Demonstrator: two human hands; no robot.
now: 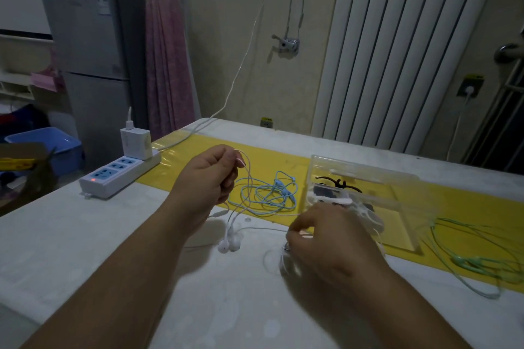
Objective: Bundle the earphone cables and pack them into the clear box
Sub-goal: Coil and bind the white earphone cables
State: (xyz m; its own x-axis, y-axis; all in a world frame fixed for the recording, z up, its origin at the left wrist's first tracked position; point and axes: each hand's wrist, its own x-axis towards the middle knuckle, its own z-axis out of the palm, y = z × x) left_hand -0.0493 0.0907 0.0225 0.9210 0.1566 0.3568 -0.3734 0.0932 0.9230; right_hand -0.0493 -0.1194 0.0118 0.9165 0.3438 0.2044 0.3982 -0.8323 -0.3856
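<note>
Left hand (208, 178) pinches the white earphone cable (250, 178) aloft; right hand (329, 238) grips its far end — coiling apparently under way. Next: even loops, then the clear box (365, 176).

Power strip (119, 176) sits left on the table (113, 235) with a charger (135, 143) on top. Tangled cable (269, 195) lies mid-table, clear box (363, 198) just right of it — another cable (476, 258) right of the box, earbuds (229, 244) in front.

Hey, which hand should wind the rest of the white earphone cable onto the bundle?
Probably the right hand: it pinches the white earphones by the loose cable low at the table, free to wrap, while the left hand holds the gathered loops up.
</note>
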